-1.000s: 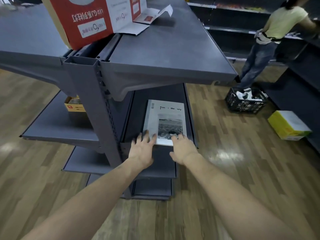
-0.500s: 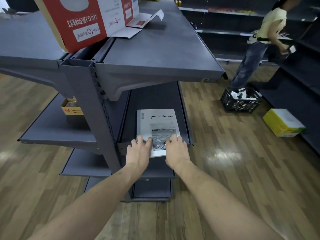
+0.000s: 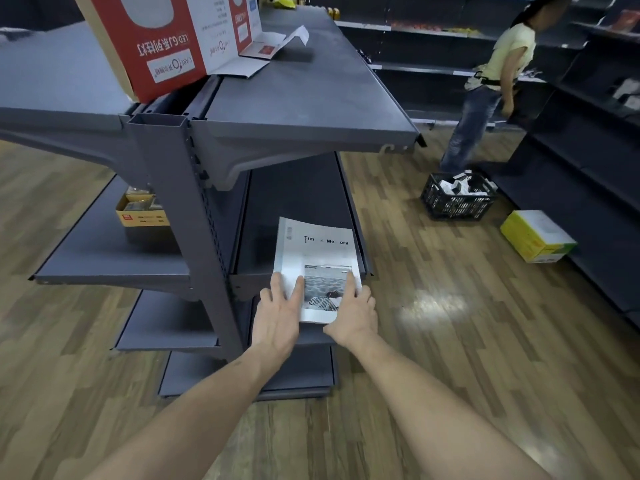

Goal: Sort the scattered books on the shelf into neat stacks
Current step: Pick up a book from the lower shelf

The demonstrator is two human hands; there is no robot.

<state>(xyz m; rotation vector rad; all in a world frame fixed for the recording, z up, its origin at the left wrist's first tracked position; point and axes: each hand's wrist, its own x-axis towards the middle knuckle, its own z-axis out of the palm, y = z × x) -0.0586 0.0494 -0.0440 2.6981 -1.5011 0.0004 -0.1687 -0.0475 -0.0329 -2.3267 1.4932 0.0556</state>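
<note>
A white book titled "Time & Memory", with a grey photo on its cover, lies on the second shelf of the dark grey rack. Its near end sticks out over the shelf's front edge. My left hand rests flat on the book's near left part, fingers straight on the cover. My right hand holds the near right corner, one finger along the right edge and the thumb at the near edge. Whether more books lie under it is hidden.
A red and white carton stands on the top shelf. A small yellow box sits on the left shelf. On the wooden floor are a black crate and a yellow box. A person stands at the far shelves.
Under both hands the book has slid toward me and slightly right, from fully on the shelf to overhanging its front edge. The person in the background has shifted.
</note>
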